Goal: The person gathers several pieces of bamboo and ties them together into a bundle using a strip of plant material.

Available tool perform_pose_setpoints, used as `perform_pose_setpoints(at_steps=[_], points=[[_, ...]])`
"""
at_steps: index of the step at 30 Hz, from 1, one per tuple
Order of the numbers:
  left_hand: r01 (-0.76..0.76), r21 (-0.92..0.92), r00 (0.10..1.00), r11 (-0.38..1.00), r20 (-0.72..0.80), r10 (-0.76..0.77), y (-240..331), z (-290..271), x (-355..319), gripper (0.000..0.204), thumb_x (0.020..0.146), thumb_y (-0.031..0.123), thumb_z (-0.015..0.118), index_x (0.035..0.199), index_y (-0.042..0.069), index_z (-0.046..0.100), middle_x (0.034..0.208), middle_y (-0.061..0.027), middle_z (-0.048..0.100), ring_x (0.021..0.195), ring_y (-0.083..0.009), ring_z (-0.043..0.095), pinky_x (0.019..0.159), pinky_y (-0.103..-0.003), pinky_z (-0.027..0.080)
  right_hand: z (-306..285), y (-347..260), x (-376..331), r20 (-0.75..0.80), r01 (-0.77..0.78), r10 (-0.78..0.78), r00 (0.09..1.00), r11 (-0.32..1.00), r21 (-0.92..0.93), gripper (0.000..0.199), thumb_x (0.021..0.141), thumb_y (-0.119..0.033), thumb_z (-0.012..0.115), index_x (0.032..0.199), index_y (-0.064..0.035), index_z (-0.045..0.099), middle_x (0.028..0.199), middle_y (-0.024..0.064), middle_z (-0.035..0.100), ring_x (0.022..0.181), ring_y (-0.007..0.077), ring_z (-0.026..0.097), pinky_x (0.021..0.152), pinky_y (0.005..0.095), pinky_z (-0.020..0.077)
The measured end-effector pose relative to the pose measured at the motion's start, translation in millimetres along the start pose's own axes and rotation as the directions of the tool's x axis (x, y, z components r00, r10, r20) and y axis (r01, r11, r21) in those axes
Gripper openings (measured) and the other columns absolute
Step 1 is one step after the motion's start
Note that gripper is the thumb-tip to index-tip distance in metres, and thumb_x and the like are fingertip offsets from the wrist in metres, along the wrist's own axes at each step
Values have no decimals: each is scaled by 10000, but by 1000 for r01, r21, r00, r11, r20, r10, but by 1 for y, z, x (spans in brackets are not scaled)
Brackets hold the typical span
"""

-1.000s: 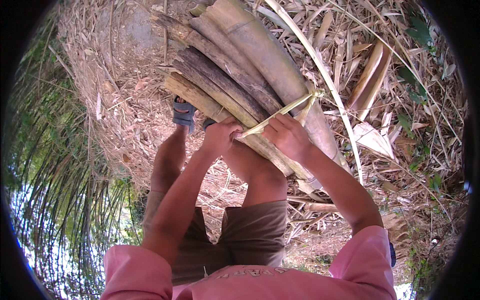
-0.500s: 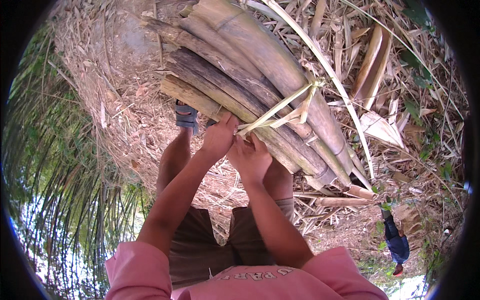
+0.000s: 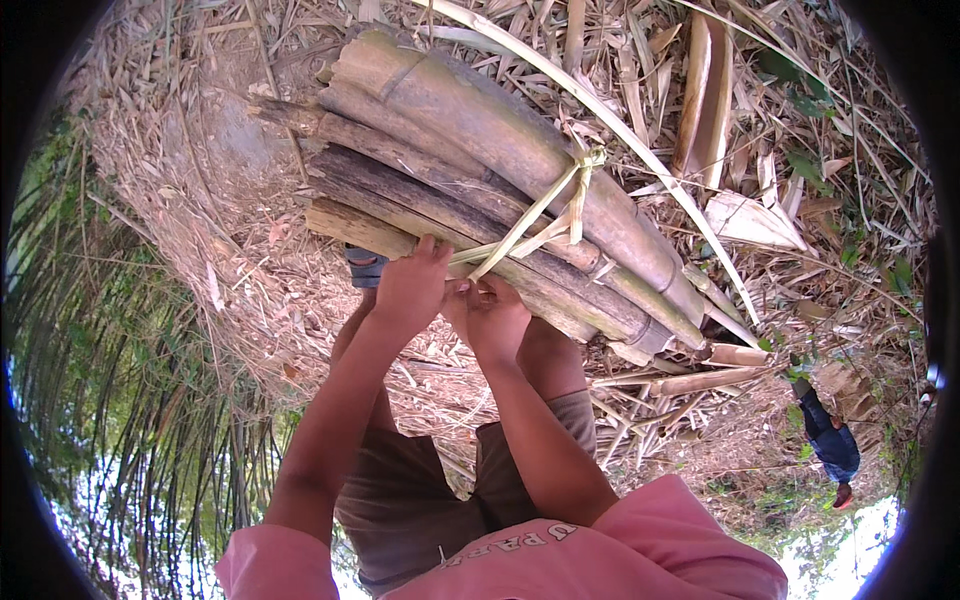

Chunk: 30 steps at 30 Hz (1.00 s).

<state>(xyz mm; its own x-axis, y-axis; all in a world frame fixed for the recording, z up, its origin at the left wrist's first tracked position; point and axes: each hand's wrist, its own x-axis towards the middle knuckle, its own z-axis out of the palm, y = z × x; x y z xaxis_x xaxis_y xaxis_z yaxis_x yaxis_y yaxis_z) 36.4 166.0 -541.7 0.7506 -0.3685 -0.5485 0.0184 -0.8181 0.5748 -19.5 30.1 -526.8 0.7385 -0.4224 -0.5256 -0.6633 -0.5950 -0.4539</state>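
A bundle of split, weathered bamboo pieces (image 3: 440, 115) lies slanting in front of my legs. A pale green bamboo strip (image 3: 528, 217) runs over it in two bands and is knotted (image 3: 590, 160) on the far side. At the near edge of the bundle, my left hand (image 3: 412, 288) has its fingers closed on the strip, fingertips against the nearest piece. Close beside it, my right hand (image 3: 492, 310) pinches the strip's end with curled fingers. How the strip ends pass between my fingers is partly hidden.
A long pale strip (image 3: 640, 150) curves past the bundle's far side. Beyond it lies a split bamboo half (image 3: 703, 95) among dry leaves and sheaths. Bamboo stems (image 3: 700, 383) lie at the right. Another person (image 3: 828, 440) is at the far right; green foliage (image 3: 150, 370) fills the left.
The bundle appears a little farther left in view as the view shifts. Both hands stay at the strip at its near edge, with the right hand slightly lower.
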Motion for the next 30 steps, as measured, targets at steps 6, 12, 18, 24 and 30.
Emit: perform_pose_setpoints(at_steps=[6,12,18,24,30], points=[[91,-113,981,989,178,-70,-15,-10,20,270,832,362,712,906,104,684,726,-143,653,763,-390,661,668,-493,515,-22,-12,5,87,32,-32,996,999,3,156,831,-142,709,948,-39,709,841,170,709,750,291,717,686,400,570],[-80,82,983,993,171,65,-3,-75,47,235,814,332,719,768,102,706,770,-117,672,835,-345,658,724,-493,519,-52,-20,16,-301,34,-18,954,998,47,115,852,-118,683,928,-33,701,793,162,692,727,307,693,651,392,547],[-228,276,947,934,285,147,25,-120,73,238,807,315,719,749,86,694,746,-134,660,848,-336,654,733,-480,518,-103,-21,72,-269,301,-348,898,932,-201,101,858,-106,663,922,-32,687,839,152,661,803,350,626,740,449,503],[-109,356,939,928,344,-22,-6,-83,74,288,854,351,667,889,66,677,788,-152,663,852,-353,659,753,-484,509,-101,-14,30,-74,-111,128,989,975,194,178,891,-165,662,996,-23,685,917,166,692,870,323,667,749,430,520],[-296,546,944,784,292,152,18,-77,60,418,902,374,613,1086,2,661,993,-221,648,940,-408,638,785,-505,520,-68,3,23,-47,-289,341,939,856,428,320,898,-238,670,1097,9,631,932,174,676,900,323,650,800,426,509]])
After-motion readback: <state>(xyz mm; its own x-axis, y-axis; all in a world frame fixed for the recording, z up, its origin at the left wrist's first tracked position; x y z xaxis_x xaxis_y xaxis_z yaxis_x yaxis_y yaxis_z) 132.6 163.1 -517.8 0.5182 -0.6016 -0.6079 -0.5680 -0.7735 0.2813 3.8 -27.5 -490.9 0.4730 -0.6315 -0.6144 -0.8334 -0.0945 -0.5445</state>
